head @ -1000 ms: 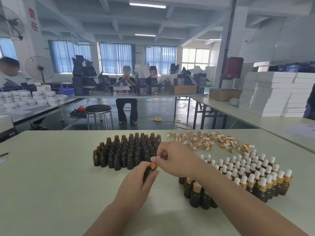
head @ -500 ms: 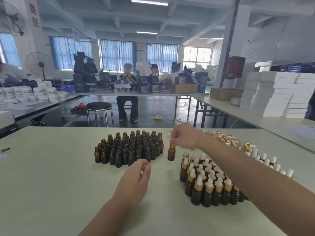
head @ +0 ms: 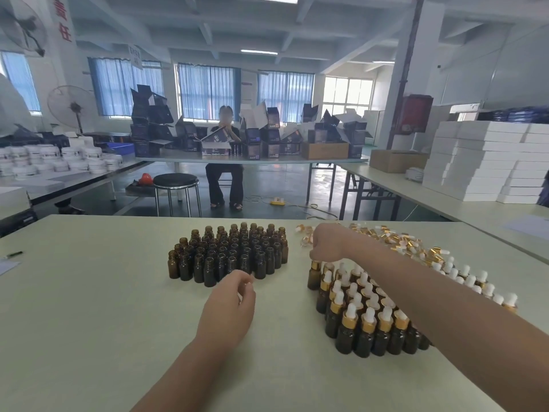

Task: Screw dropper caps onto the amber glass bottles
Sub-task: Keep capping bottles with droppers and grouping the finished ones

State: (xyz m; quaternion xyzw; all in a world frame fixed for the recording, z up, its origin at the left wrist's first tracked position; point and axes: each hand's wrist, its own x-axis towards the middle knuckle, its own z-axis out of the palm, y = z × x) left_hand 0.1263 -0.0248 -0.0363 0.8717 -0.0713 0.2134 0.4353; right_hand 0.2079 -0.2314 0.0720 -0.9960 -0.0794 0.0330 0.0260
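A cluster of open amber bottles (head: pixel 228 254) stands at the middle of the pale table (head: pixel 89 307). To its right stands a group of capped bottles (head: pixel 368 319) with gold collars and white bulbs. Loose dropper caps (head: pixel 398 242) lie in a pile behind that group. My right hand (head: pixel 325 245) reaches over it, fingers curled down round the top of one capped bottle (head: pixel 313 275) that stands at the group's far left corner. My left hand (head: pixel 234 295) hovers just in front of the open bottles, fingers loosely curled, holding nothing.
A black stool (head: pixel 176 182) stands beyond the table's far edge. A seated person (head: pixel 224 162) works at a far table stacked with dark boxes. White boxes (head: pixel 487 162) are piled on the right table. White jars (head: pixel 53 162) line the left table.
My right hand carried the newly capped bottle from the middle to the right and lowered it at the capped group's corner. My left hand let go and drifted toward the open bottles.
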